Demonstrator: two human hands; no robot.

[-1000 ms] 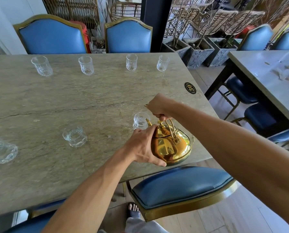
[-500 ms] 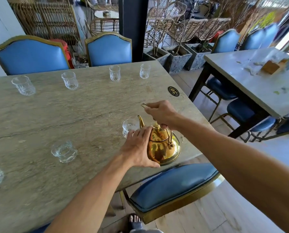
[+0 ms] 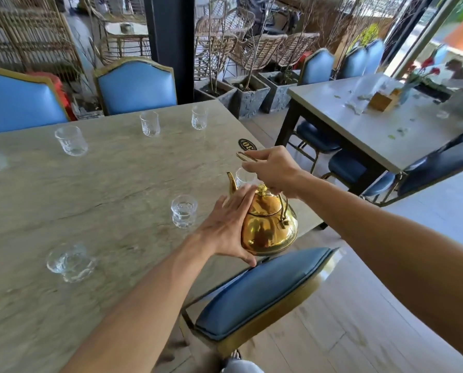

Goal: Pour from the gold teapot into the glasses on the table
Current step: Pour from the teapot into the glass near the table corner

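Note:
The gold teapot (image 3: 269,227) stands nearly upright at the near right edge of the stone table (image 3: 111,184), its spout pointing away from me. My right hand (image 3: 273,170) is closed on its wire handle above the lid. My left hand (image 3: 225,227) lies against the pot's left side, fingers stretched up to the lid and thumb at the base. One glass (image 3: 245,177) sits just behind the spout, partly hidden. Two more near glasses (image 3: 184,211) (image 3: 70,261) stand to the left. Several glasses line the far side, among them one (image 3: 71,141) at the left and another (image 3: 199,117) at the right.
A blue chair seat (image 3: 257,289) is tucked under the table edge right below the teapot. Blue chair backs (image 3: 136,87) stand behind the far side. A black round tag (image 3: 247,144) lies near the right edge. A second table (image 3: 386,122) stands across the aisle at right.
The teapot has swung up from its tilt to nearly upright, and its lid knob now shows. My left fingers have straightened along the pot. My view has turned, shifting the table rightward.

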